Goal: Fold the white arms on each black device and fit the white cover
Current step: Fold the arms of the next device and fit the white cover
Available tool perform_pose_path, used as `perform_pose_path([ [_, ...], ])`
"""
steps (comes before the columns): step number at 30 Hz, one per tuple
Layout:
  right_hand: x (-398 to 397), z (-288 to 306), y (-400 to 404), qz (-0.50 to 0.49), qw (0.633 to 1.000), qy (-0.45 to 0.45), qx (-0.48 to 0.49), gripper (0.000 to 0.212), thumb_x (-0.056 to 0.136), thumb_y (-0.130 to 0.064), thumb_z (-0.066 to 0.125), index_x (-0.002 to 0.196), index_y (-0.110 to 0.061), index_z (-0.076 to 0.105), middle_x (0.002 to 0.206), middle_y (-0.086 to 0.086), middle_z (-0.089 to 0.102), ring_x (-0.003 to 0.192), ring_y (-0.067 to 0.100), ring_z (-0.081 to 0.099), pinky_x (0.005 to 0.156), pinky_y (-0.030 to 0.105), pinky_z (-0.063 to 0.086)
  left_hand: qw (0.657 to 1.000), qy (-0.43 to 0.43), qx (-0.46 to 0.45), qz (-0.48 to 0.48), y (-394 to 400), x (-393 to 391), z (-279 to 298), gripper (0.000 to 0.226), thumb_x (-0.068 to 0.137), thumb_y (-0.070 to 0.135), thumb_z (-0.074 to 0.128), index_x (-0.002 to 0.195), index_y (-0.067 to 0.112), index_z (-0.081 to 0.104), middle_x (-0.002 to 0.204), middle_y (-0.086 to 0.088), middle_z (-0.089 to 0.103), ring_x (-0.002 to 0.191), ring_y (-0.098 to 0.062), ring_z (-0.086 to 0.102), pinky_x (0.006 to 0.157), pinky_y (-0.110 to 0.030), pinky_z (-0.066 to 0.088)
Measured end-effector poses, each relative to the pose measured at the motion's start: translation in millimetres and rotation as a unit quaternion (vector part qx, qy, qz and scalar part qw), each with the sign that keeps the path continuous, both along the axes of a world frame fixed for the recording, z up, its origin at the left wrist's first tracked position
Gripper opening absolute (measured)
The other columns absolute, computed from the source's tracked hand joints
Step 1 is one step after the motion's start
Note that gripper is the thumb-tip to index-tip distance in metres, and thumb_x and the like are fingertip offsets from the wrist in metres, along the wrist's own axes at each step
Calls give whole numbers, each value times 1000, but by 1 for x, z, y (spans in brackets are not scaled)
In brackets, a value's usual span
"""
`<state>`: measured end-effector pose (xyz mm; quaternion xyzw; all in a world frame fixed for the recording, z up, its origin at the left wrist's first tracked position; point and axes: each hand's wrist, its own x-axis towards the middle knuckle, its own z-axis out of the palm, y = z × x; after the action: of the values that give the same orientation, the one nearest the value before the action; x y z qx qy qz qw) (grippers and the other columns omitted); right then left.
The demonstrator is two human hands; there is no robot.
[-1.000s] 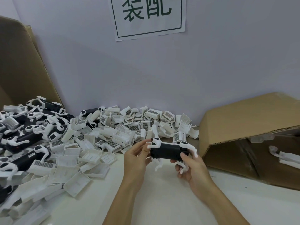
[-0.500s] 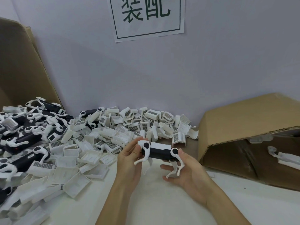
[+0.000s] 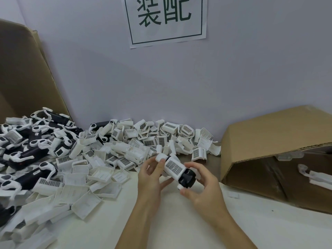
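Arms now folded flat against device, both hands gripping

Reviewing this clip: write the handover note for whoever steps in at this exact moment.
Left hand pinches the upper end of the black device; right hand grips its lower black end. It is held above the table.
Done, as far as visible: a barcoded white part lies along its top; no arms stick out.
Left: check the fit, then the pile of black devices at left. Loose white covers lie mid-table.
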<state>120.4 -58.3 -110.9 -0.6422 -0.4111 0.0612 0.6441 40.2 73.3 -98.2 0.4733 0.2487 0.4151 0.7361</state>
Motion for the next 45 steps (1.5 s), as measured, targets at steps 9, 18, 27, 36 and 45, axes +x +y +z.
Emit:
perform_pose_path([
  [9,-8,-2,4,-36,947,-317,-32,71,65,-12,80,125,-36,50,132,-25,51,122,1,49,103,19,31,996,-66,-53,35,4,1,1,23,91,22,69,110,15,58,93,-8,66,77,-17,65,56,-30,55],
  [18,-5,-7,4,-20,997,-54,-51,58,83,-39,73,135,-39,47,122,-34,58,117,-7,54,93,11,46,998,-31,35,31,6,-4,5,17,95,22,62,104,18,76,99,1,72,82,-9,63,65,-23,50],
  [27,-3,1,3,25,996,44,-76,37,87,-38,74,120,-39,57,108,-22,68,103,-8,62,78,9,48,974,69,182,114,-4,3,1,12,91,17,71,97,27,70,93,2,74,84,-9,69,71,-20,55],
  [36,-2,24,2,-8,984,-66,-164,40,77,-57,60,107,-32,52,84,-7,63,65,10,56,57,22,46,956,89,229,159,-2,6,-2,15,92,24,69,84,37,70,85,13,72,83,-4,65,63,-13,47],
  [45,37,106,-11,39,884,414,215,20,99,-19,55,100,-3,67,98,12,74,86,23,71,73,33,60,901,87,320,281,-11,5,-9,36,92,29,40,117,9,56,121,0,44,117,-11,34,81,-25,35],
])
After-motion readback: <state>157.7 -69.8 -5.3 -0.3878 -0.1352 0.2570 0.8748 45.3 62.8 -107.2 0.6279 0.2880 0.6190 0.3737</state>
